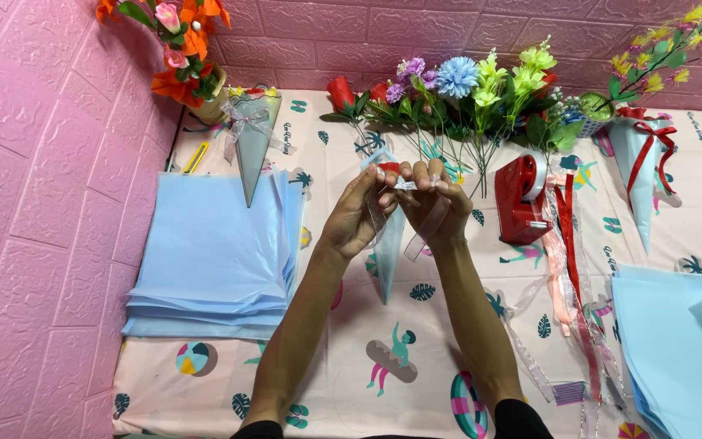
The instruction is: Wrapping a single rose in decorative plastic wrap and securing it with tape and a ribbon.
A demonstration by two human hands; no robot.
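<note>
Two hands meet in the middle, above the table, which has a pale cloth with little beach pictures on it. The left hand and the right hand are close together, with their fingertips almost touching. The fingers of both hands are pinched shut on a thin see-through ribbon, and loops of it hang down under the right hand. Just under the hands a light blue paper cone points down toward the person. Its top is between the two hands, where a bit of red shows, but I cannot tell if the fingers grip the cone too. To the left lies a thick stack of light blue sheets, and another cone with a clear bow lies on its top edge. A yellow cutter sits next to that stack. At the back of the table lies a bunch of fake flowers, red, purple, blue and green. A red tape holder stands to the right of the hands, with red and pink ribbons trailing down beside it. Far right lies a cone tied with a red bow, and more blue sheets fill the corner. The wall is pink.
</note>
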